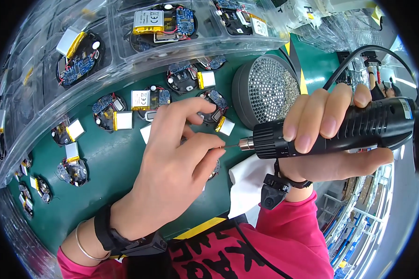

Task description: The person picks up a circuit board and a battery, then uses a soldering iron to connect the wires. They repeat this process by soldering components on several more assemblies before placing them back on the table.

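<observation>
A black electric screwdriver (pixel 381 123) lies level in my right hand (pixel 321 121), whose fingers wrap over its body with the thumb below. Its thin bit (pixel 233 146) points left. At the bit's tip, the thumb and index finger of my left hand (pixel 165 176) are pinched together; whatever they hold is too small to make out. Beneath and beyond the left hand sit round black assemblies with blue circuit boards, such as one (pixel 215 103) just past its fingers, with a silver-and-yellow battery (pixel 225 126) wired to it. Another assembly is mostly hidden under the left hand.
A round grey container (pixel 246 93) with a perforated top holds many small screws. Clear plastic trays (pixel 172 52) with more assemblies stand along the far left. Several assemblies (pixel 109 111) are spread over the green mat (pixel 111 162). White cloth (pixel 251 181) lies below the screwdriver, whose black cable (pixel 354 53) arches behind.
</observation>
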`<state>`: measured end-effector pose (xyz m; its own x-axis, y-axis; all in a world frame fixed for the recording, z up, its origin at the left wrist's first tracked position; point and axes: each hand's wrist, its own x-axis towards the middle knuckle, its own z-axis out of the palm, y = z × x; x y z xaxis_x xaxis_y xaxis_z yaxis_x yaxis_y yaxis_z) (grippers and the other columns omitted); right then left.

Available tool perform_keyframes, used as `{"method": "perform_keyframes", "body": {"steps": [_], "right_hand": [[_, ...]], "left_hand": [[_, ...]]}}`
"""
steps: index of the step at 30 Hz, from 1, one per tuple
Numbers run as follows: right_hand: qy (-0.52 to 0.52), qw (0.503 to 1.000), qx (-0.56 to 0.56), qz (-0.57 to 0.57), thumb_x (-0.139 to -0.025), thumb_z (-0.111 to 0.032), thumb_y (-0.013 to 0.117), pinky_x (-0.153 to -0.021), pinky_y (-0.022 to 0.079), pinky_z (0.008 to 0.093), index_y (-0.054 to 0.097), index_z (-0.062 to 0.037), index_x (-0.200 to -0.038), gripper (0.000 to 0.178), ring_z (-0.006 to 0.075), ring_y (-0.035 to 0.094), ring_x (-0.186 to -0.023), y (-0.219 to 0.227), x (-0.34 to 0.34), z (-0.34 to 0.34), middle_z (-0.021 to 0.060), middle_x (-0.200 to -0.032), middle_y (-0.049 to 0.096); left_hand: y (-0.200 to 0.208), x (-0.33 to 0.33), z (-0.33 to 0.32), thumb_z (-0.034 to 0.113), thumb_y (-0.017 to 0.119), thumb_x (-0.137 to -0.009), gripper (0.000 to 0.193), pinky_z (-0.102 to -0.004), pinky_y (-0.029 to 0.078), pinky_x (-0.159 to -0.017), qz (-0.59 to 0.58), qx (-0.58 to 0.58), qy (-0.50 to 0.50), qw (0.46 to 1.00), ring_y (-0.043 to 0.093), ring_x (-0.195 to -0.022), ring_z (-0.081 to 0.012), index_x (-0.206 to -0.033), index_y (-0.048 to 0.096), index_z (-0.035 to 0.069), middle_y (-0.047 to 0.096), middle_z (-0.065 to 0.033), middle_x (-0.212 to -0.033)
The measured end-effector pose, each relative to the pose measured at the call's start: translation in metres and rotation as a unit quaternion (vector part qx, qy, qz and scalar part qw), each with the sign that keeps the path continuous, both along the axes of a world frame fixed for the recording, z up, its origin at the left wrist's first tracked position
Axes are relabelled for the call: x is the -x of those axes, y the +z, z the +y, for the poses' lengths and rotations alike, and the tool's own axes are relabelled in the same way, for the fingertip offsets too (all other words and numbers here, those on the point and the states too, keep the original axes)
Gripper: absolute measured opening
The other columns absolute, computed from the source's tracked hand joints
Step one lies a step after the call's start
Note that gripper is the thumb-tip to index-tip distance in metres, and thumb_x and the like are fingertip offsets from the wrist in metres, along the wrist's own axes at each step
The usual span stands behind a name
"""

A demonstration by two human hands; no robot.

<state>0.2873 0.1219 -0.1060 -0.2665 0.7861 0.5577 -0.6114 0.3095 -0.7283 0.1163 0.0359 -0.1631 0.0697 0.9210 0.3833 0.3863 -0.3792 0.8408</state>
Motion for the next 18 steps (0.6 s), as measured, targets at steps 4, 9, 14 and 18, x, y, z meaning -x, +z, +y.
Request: {"method": "perform_keyframes", "body": {"steps": [4, 9, 14, 18], "right_hand": [[0.007, 1.000, 0.000, 0.002, -0.087, -0.067, 0.058, -0.044, 0.045, 0.0300, 0.052, -0.0015, -0.121, 0.074, 0.0137, 0.054, -0.052, 0.0010, -0.0010, 0.0010, 0.0036, -0.079, 0.055], [0.019, 0.999, 0.008, 0.025, -0.087, -0.065, 0.060, -0.045, 0.045, 0.0293, 0.051, -0.0010, -0.118, 0.072, 0.0130, 0.054, -0.051, 0.0023, -0.0015, 0.0015, 0.0034, -0.078, 0.054], [0.013, 0.999, 0.028, 0.031, -0.088, -0.064, 0.060, -0.046, 0.044, 0.0287, 0.050, -0.0008, -0.115, 0.070, 0.0125, 0.053, -0.052, 0.0022, -0.0029, 0.0018, 0.0033, -0.078, 0.053], [0.008, 0.999, 0.044, 0.026, -0.088, -0.063, 0.060, -0.047, 0.043, 0.0283, 0.050, -0.0009, -0.114, 0.068, 0.0121, 0.053, -0.052, 0.0033, -0.0064, 0.0014, 0.0032, -0.078, 0.052]], "left_hand": [[0.0029, -0.0010, 0.0008, -0.008, 0.076, -0.070, 0.021, -0.0293, 0.053, -0.065, -0.027, 0.017, 0.002, 0.999, 0.059, -0.091, -0.0228, -0.088, 0.071, 0.001, 0.055, -0.0151, -0.121], [0.0029, -0.0001, 0.0006, -0.007, 0.075, -0.072, 0.018, -0.0303, 0.054, -0.069, -0.035, 0.016, -0.003, 0.999, 0.059, -0.092, -0.0233, -0.087, 0.071, 0.001, 0.055, -0.0152, -0.121], [0.0027, 0.0007, 0.0007, -0.004, 0.075, -0.073, 0.014, -0.0314, 0.055, -0.071, -0.038, 0.011, -0.016, 0.999, 0.059, -0.092, -0.0238, -0.086, 0.071, 0.001, 0.055, -0.0155, -0.122], [0.0049, 0.0030, 0.0000, -0.003, 0.076, -0.073, 0.013, -0.0323, 0.055, -0.073, -0.027, 0.006, -0.026, 0.999, 0.059, -0.093, -0.0246, -0.085, 0.070, 0.001, 0.055, -0.0161, -0.122]]}}
